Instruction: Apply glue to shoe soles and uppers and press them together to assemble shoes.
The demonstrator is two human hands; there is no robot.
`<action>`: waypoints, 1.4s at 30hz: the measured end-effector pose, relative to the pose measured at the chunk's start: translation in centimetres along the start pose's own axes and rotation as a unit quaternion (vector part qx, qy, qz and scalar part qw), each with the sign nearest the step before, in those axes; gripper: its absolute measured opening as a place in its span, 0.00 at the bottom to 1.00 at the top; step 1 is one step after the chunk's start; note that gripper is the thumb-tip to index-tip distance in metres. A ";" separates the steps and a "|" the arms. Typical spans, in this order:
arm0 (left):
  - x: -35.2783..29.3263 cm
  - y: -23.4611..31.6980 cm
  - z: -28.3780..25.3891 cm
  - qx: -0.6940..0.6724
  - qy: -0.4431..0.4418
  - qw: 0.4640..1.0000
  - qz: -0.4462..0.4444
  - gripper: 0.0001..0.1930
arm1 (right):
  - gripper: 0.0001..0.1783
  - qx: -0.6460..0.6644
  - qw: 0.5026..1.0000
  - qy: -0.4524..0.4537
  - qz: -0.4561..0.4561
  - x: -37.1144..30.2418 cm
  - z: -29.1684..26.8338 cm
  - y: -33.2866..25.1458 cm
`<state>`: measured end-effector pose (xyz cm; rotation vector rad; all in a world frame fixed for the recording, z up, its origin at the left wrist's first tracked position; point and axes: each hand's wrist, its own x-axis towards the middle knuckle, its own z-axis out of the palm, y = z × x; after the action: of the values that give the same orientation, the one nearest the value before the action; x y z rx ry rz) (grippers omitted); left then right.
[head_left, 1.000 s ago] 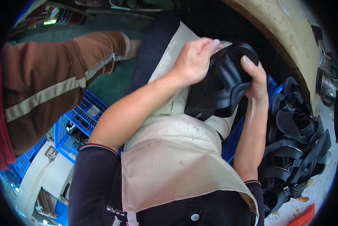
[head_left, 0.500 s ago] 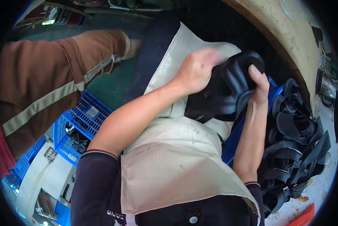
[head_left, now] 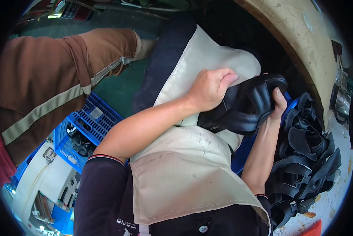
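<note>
Your right hand (head_left: 278, 106) clamps the black sandal (head_left: 249, 110) by its edge; your left hand (head_left: 212, 89), fingers together, seems just clear.

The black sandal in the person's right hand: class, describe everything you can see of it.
The black sandal has wide, padded-looking straps with raised ridges and a rounded upper-right end. Its surface looks smooth and slightly glossy, like leather or a synthetic. It is held at a slant over the lap, in front of the beige apron, running from lower left to upper right. The right hand grips its right side, thumb toward the rounded end. The left hand is beside its left part; contact there is unclear.
</note>
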<state>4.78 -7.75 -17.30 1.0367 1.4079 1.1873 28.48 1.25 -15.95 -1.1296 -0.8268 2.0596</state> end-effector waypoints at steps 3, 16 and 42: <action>0.8 -0.6 0.7 -0.048 0.034 0.997 0.048 0.10 | 0.34 0.034 0.999 0.015 0.013 0.7 -0.9 0.3; 1.9 6.7 0.5 0.008 0.123 0.991 0.046 0.11 | 0.13 -0.254 0.964 0.038 -0.075 -0.4 10.7 -8.8; 2.4 4.6 -5.1 -0.001 0.154 0.986 -0.069 0.31 | 0.32 -0.657 0.746 -0.049 0.104 -1.8 13.9 -0.3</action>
<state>-0.53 -5.47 -12.97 0.7612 1.6874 1.2837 17.19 -2.91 -8.87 -1.8134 -2.4899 1.4932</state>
